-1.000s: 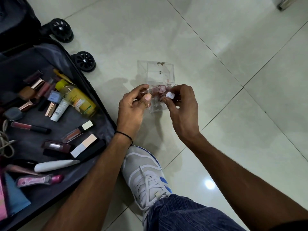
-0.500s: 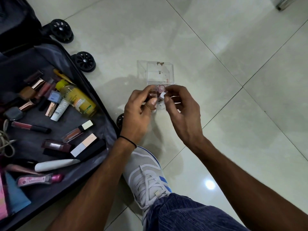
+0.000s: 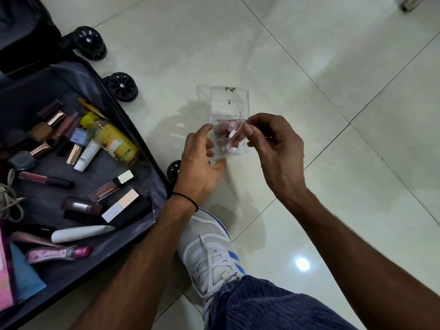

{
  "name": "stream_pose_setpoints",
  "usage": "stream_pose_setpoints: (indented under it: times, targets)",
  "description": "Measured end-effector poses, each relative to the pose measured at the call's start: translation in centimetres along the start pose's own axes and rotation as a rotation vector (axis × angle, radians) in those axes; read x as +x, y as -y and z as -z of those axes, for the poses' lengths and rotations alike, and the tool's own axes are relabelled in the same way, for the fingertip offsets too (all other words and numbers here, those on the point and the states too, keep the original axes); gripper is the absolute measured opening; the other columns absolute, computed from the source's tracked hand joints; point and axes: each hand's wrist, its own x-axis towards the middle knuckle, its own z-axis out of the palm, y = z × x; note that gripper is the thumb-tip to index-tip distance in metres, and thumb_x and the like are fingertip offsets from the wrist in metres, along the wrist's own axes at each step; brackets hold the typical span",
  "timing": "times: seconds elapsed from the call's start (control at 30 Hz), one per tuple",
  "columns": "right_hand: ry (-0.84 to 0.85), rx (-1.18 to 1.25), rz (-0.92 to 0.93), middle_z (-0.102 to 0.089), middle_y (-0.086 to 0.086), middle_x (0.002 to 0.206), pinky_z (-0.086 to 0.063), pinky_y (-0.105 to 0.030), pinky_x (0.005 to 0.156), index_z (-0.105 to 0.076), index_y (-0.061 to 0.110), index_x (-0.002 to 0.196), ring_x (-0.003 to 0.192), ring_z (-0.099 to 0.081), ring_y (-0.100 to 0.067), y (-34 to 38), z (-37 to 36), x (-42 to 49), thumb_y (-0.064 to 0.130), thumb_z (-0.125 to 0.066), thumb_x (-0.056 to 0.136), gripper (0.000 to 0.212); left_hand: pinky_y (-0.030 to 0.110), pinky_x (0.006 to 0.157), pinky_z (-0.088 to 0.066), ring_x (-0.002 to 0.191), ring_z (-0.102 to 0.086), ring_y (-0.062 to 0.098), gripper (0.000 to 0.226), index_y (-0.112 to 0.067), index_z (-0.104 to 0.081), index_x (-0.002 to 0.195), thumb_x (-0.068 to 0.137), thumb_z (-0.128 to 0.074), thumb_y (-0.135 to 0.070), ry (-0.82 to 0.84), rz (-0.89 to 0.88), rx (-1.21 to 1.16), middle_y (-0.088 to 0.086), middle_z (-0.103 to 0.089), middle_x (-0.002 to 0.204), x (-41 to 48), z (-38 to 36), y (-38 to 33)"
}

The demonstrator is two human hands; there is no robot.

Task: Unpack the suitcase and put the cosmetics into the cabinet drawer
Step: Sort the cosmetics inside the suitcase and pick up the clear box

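1. Nearest, a white trainer (image 3: 209,246) is planted on the tiled floor (image 3: 333,67), below both hands.
2. The left hand (image 3: 200,167) has its fingers loose and spread, gripping nothing I can make out, close against the near-left side of the clear box (image 3: 229,103).
3. The right hand (image 3: 281,151) pinches a small pink tube (image 3: 234,139) between thumb and forefinger, white cap downward, over the pink pots inside the box.
4. The box stands on the floor just beyond the fingertips, lid raised.
5. Left of the left fingers lies the open suitcase (image 3: 42,194), holding a yellow bottle (image 3: 112,141) and other cosmetics.
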Motion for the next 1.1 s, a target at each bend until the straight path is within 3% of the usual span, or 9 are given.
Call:
stream_pose_setpoints:
  times: [0.1,0.17,0.33,0.47,0.63,0.73,0.83,0.97,1.1]
  targets:
    - [0.06,-0.033,0.068,-0.068,-0.003,0.103,-0.053,-0.022,0.078,-0.067,0.012,0.11,0.091,-0.068,-0.011,0.2,-0.6,0.0,0.021,-0.066,0.098,0.015,0.01,0.067,-0.044,0.08,-0.053,0.002,0.07,-0.018,-0.041,0.141,0.08,-0.074,-0.01,0.04,0.07,0.051,-0.001,-0.046,0.108,0.2,-0.3,0.6]
    - [0.122,-0.143,0.14,-0.067,-0.003,0.105,-0.053,-0.021,0.079,-0.067,0.009,0.113,0.092,-0.066,-0.009,-0.4,-1.2,0.2,0.017,-0.064,0.098,0.017,0.006,0.065,-0.043,0.079,-0.054,0.005,0.065,-0.017,-0.043,0.14,0.081,-0.072,-0.01,0.046,0.054,0.067,0.001,-0.049,0.108,0.2,-0.4,0.8]
    - [0.224,-0.355,0.2,-0.061,0.001,0.111,-0.044,-0.018,0.079,-0.069,0.016,0.114,0.095,-0.057,-0.01,-2.1,-2.2,0.8,0.016,-0.062,0.097,0.019,0.029,0.075,-0.052,0.082,-0.057,0.016,0.06,-0.014,-0.047,0.137,0.082,-0.069,-0.006,0.068,0.05,0.081,0.005,-0.056,0.106,0.2,-0.5,1.1]
    - [0.227,-0.377,0.185,-0.055,0.001,0.113,-0.038,-0.009,0.077,-0.068,0.019,0.116,0.094,-0.055,-0.008,-2.3,-2.3,0.9,0.01,-0.057,0.097,0.024,0.035,0.079,-0.053,0.085,-0.06,0.021,0.058,-0.013,-0.048,0.137,0.083,-0.068,-0.006,0.077,0.059,0.085,0.005,-0.059,0.105,0.3,-0.5,1.0]
    - [0.211,-0.325,0.189,-0.057,0.003,0.112,-0.037,-0.007,0.074,-0.067,0.019,0.117,0.09,-0.056,-0.006,-2.0,-2.0,1.0,0.011,-0.056,0.097,0.024,0.012,0.069,-0.047,0.082,-0.06,0.015,0.052,-0.015,-0.05,0.135,0.086,-0.065,-0.008,0.063,0.127,0.049,0.004,-0.061,0.105,0.5,-0.2,0.4]
    - [0.165,-0.289,0.202,-0.059,0.004,0.107,-0.039,-0.008,0.072,-0.068,0.015,0.111,0.085,-0.058,-0.005,-1.3,-2.3,0.9,0.009,-0.059,0.095,0.02,0.005,0.066,-0.044,0.082,-0.061,0.009,0.044,-0.018,-0.054,0.13,0.088,-0.066,-0.011,0.002,0.228,-0.074,-0.001,-0.064,0.1,0.5,0.6,-0.4]
    - [0.146,-0.23,0.226,-0.06,0.001,0.102,-0.039,-0.01,0.07,-0.067,0.012,0.11,0.081,-0.059,-0.007,0.1,-3.5,1.2,0.005,-0.059,0.094,0.019,0.012,0.073,-0.047,0.082,-0.062,0.005,0.034,-0.018,-0.059,0.122,0.09,-0.064,-0.011,-0.089,0.254,-0.211,-0.003,-0.067,0.096,0.5,2.2,-1.5]
    - [0.171,-0.09,0.222,-0.061,0.0,0.096,-0.041,-0.014,0.068,-0.067,0.014,0.108,0.08,-0.059,-0.012,3.1,-5.7,1.9,0.002,-0.058,0.093,0.021,0.034,0.076,-0.055,0.082,-0.067,0.018,0.024,-0.019,-0.063,0.113,0.091,-0.06,-0.01,-0.253,0.178,-0.367,0.001,-0.069,0.093,0.5,5.5,-3.0]
    - [0.28,0.023,0.27,-0.062,-0.002,0.094,-0.045,-0.019,0.066,-0.067,0.014,0.106,0.078,-0.06,-0.015,6.4,-8.9,2.1,0.001,-0.058,0.092,0.022,0.026,0.066,-0.05,0.072,-0.065,0.017,0.021,-0.017,-0.064,0.105,0.094,-0.053,-0.002,-0.48,0.128,-0.4,0.009,-0.068,0.087,-0.2,9.9,-2.1]
